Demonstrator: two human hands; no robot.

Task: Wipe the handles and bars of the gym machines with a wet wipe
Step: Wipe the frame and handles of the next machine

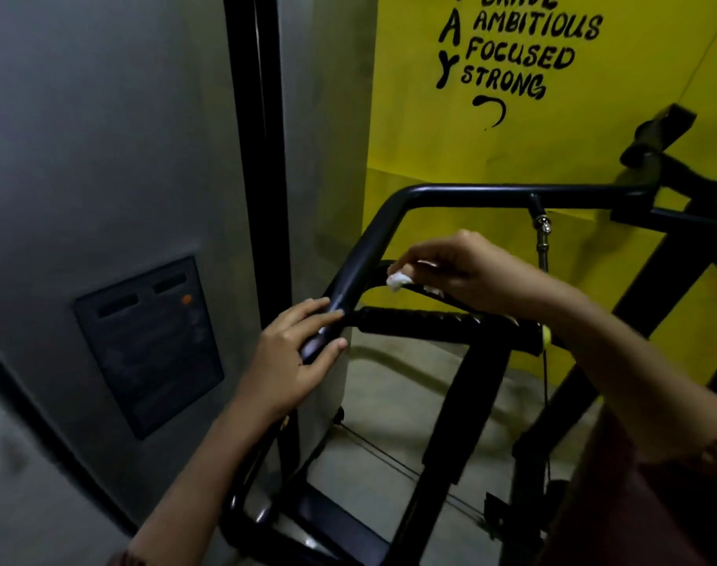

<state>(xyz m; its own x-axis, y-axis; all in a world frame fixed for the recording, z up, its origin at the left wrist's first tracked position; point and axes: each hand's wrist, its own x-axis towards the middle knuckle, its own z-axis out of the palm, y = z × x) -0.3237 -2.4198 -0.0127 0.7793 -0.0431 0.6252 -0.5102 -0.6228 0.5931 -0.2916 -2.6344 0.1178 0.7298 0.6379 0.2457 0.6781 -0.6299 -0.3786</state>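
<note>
One wipe [397, 281] protrudes from right grip [467, 271].

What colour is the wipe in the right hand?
White wipe, pinched in the right hand; clearest in the head view.

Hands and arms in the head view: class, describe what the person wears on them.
The left hand and right hand are bare: no gloves, rings or watch visible. Both forearms are uncovered. Some dark red clothing shows below the right arm.
</note>
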